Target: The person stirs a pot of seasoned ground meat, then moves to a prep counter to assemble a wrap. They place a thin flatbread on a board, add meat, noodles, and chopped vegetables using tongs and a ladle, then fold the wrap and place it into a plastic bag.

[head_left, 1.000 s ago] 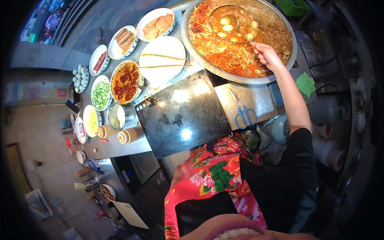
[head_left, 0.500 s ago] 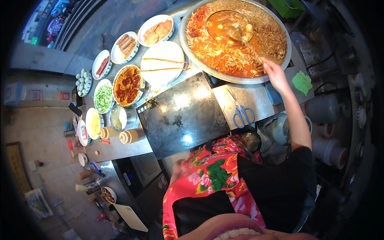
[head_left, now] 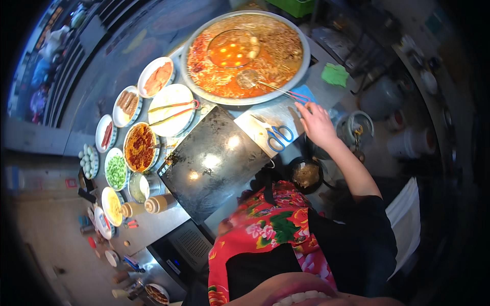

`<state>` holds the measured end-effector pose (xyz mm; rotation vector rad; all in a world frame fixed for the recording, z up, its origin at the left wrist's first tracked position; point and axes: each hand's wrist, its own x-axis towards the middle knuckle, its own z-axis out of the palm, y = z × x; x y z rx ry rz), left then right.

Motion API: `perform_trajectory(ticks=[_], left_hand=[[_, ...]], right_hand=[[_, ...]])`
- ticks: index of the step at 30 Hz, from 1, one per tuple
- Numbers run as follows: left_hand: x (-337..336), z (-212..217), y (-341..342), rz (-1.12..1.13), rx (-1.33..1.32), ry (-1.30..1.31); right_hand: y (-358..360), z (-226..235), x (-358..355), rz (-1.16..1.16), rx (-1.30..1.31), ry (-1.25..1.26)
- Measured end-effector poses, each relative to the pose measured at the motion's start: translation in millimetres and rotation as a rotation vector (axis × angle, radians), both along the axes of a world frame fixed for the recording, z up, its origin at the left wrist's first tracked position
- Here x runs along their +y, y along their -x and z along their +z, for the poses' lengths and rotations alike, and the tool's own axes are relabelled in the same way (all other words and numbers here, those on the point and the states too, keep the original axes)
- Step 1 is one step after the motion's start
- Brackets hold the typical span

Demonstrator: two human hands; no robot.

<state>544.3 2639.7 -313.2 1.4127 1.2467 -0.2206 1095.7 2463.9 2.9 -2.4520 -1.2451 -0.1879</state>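
My right hand (head_left: 319, 124) is open beside the big round pan, its fingers loosely spread just below the red-tipped handle of a skimmer (head_left: 248, 79). Whether a fingertip touches the handle I cannot tell. The skimmer's head rests in the red stew of noodle-like strands, and its handle crosses the rim of the pan (head_left: 301, 76). A wire ring (head_left: 212, 55) in the stew encloses red broth with several pale round pieces. Blue-handled scissors (head_left: 278, 137) lie left of my right hand. My left hand (head_left: 224, 227) is mostly hidden by the apron; its fingers do not show.
A black griddle plate (head_left: 217, 160) lies before me. Left are a white plate with red-ended tongs (head_left: 171, 109), a bowl of chili sauce (head_left: 139, 148), chopped greens (head_left: 116, 172), sausages (head_left: 127, 102), eggs (head_left: 89, 161) and squeeze bottles (head_left: 158, 204). A green cloth (head_left: 335, 75) lies right.
My right hand has let go of the skimmer and drawn back toward me. The skimmer's head has moved out of the ring to the pan's near side. The view has shifted.
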Motion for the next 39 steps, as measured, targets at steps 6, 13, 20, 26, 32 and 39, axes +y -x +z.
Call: perform_trajectory(ticks=[6,13,20,26,32,39], left_hand=[[55,-24,-24,-0.235,0.062,0.187],[82,-5,-95,-0.474,0.23,0.125],[-25,49,-189,-0.81,0.126,-0.109],[-254,194,-316,-1.031,-0.481,-0.285],[-508,342,-386,-1.466,-0.976,-0.193],[-643,364,-406,-1.982,-1.252,-0.17]], right_hand=[[166,-4,-114,-0.136,0.355,0.219],[241,-31,-211,-0.442,0.407,0.052],[261,0,-452,-0.856,0.058,-0.01],[286,17,-621,-1.238,0.099,-0.215],[281,-3,-651,-0.831,0.165,-0.031],[276,-9,-645,-0.799,0.209,-0.173]])
